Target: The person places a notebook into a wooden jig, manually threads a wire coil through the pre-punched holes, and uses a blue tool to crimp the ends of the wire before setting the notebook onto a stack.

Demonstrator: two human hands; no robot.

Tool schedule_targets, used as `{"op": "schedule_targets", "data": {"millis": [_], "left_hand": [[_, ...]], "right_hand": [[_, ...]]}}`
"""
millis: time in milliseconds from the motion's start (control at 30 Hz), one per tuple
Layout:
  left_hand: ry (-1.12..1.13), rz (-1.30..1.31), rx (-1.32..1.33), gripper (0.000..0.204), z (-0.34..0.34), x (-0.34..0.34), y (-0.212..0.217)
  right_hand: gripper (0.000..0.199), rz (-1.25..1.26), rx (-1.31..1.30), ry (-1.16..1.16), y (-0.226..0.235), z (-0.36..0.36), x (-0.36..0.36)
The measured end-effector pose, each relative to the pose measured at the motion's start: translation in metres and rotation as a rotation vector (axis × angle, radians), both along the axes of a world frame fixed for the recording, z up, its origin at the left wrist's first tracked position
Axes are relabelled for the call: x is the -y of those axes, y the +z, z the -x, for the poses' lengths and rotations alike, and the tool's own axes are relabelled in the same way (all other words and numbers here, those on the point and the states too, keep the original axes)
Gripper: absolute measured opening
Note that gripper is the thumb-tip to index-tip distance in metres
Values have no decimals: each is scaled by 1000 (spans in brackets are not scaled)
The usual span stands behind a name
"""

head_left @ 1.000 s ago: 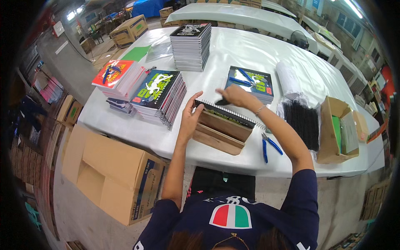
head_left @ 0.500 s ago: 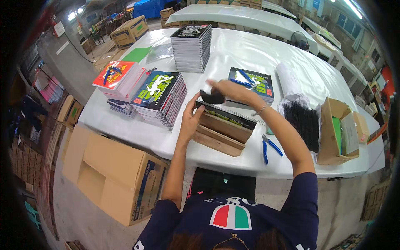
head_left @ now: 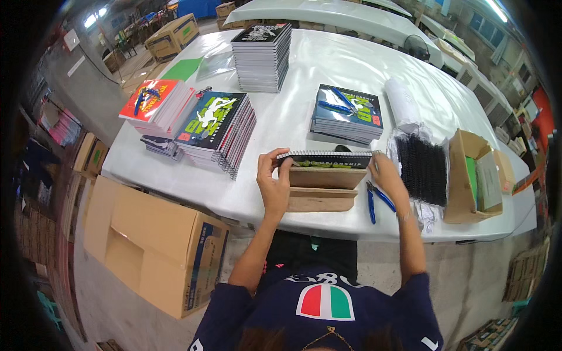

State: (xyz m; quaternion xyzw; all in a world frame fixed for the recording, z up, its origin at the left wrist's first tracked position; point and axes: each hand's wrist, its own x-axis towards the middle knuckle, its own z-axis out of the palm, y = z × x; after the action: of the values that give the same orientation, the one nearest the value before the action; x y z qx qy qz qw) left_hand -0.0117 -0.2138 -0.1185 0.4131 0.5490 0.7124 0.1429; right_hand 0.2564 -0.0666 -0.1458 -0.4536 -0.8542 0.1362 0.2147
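A notebook (head_left: 328, 162) with a dark cover stands spine up in a slotted wooden stand (head_left: 321, 200) at the table's near edge. A spiral coil (head_left: 325, 154) runs along its top edge. My left hand (head_left: 274, 182) grips the notebook's left end, thumb on the near face and fingers behind. At the other end, my right hand (head_left: 387, 180) has its fingertips closed at the coil's right tip; exactly what they pinch is partly hidden. Behind the notebook lies a black rounded object (head_left: 343, 148), mostly covered. Blue-handled cutting pliers (head_left: 379, 200) rest beside the stand.
Spiral notebooks with pliers (head_left: 345, 120) on top sit behind my hands. Left are notebook stacks (head_left: 213, 126) and red-covered books (head_left: 155, 105); a tall stack (head_left: 260, 61) stands farther back. Black coils (head_left: 418, 169) and an open carton (head_left: 468, 187) lie right. A large carton (head_left: 146, 245) stands below left.
My right hand has let go of the black object, now behind the notebook, and moved to the coil's right end. The notebook and stand have turned nearly level across the view.
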Motion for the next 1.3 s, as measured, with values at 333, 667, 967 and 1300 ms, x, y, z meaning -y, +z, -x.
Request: {"op": "schedule_targets", "data": {"millis": [333,667,967,1300], "left_hand": [[-347,156,97,17,30,11,16],[-435,102,103,19,37,13,15],[-466,74,149,26,39,16,10],[-331,117,-97,26,36,14,21]], "right_hand": [[52,-54,-166,-630,-20,-6,148],[53,-176,-579,75,58,131,165],[48,-222,-490,124,50,161,159],[34,1146,-1122,373,66,146,153]]}}
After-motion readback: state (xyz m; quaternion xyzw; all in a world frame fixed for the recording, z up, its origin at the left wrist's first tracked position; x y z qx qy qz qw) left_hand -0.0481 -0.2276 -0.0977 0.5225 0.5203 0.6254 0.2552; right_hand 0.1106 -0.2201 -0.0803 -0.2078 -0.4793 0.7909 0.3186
